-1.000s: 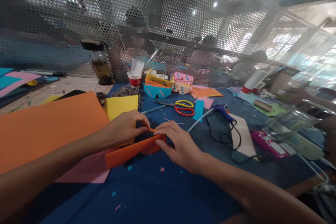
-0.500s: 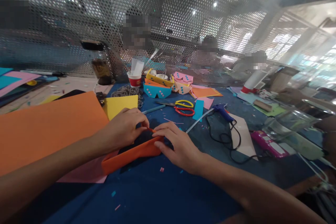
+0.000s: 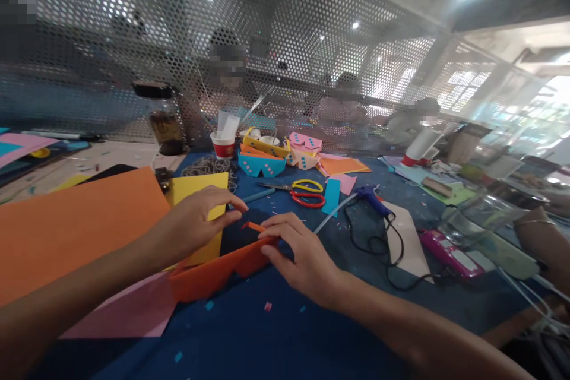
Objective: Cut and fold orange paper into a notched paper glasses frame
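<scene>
An orange folded paper band [image 3: 214, 276] stands on the blue table at the centre, with a notch cut in its lower edge. My right hand [image 3: 303, 252] pinches its right end between thumb and fingers, where a thin orange strip sticks out to the left. Just left of that strip, my left hand [image 3: 211, 214] is held above the band, thumb and fingertips apart, touching nothing. Under my left forearm lie a large orange sheet [image 3: 89, 219], a yellow sheet [image 3: 196, 184] and a pink sheet [image 3: 133, 309].
Red-and-yellow scissors [image 3: 307, 193], a blue glue gun [image 3: 373, 197] with a black cord, a blue strip [image 3: 331, 196] and paper masks [image 3: 262, 163] lie beyond my hands. A paper cup [image 3: 223, 145] and a jar [image 3: 164, 124] stand behind. At right are a pink device [image 3: 452, 252] and another person's arm.
My left hand has let go of the thin strip and opened, moving slightly left. The band's notched edge has turned more into view. My right hand keeps its hold.
</scene>
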The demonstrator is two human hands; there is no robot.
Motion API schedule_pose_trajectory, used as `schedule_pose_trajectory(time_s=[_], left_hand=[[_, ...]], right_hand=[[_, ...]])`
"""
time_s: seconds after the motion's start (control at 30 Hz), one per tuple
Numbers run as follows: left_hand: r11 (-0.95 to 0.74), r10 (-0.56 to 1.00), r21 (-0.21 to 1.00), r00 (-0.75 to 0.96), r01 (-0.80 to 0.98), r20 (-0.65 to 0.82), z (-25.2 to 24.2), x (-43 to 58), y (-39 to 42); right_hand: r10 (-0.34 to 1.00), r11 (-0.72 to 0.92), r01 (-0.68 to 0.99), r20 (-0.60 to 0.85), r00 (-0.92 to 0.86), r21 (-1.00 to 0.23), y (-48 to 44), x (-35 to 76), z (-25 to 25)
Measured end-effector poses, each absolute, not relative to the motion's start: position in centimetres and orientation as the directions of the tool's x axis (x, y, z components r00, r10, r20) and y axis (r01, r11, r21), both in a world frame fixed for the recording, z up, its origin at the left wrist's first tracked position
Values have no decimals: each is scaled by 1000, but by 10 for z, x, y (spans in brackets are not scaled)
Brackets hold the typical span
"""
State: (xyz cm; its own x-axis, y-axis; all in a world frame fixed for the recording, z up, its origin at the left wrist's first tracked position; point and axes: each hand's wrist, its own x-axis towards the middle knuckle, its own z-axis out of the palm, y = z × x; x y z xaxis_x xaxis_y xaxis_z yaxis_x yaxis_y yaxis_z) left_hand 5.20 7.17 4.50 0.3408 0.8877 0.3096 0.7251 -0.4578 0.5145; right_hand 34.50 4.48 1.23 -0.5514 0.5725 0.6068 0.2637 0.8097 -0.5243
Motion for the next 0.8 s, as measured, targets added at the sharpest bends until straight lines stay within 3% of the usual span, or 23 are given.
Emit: schedule_pose_trajectory(time_s=[0.2, 0.33, 0.5, 0.8], left_hand=[[-324, 919, 550, 118, 770, 376, 45, 25, 69], [-228, 950, 536, 66, 813, 305, 38, 2, 70], [-186, 982, 496, 148, 848, 114, 34, -5, 70], [-205, 973, 578, 227, 790, 36, 31, 4, 71]], right_hand=[[603, 792, 299, 608, -517, -532, 48, 346, 12], [592, 802, 290, 628, -505, -522, 51, 348, 10], [597, 799, 307, 624, -504, -516, 54, 350, 11], [578, 813, 298, 632, -515, -500, 53, 349, 11]])
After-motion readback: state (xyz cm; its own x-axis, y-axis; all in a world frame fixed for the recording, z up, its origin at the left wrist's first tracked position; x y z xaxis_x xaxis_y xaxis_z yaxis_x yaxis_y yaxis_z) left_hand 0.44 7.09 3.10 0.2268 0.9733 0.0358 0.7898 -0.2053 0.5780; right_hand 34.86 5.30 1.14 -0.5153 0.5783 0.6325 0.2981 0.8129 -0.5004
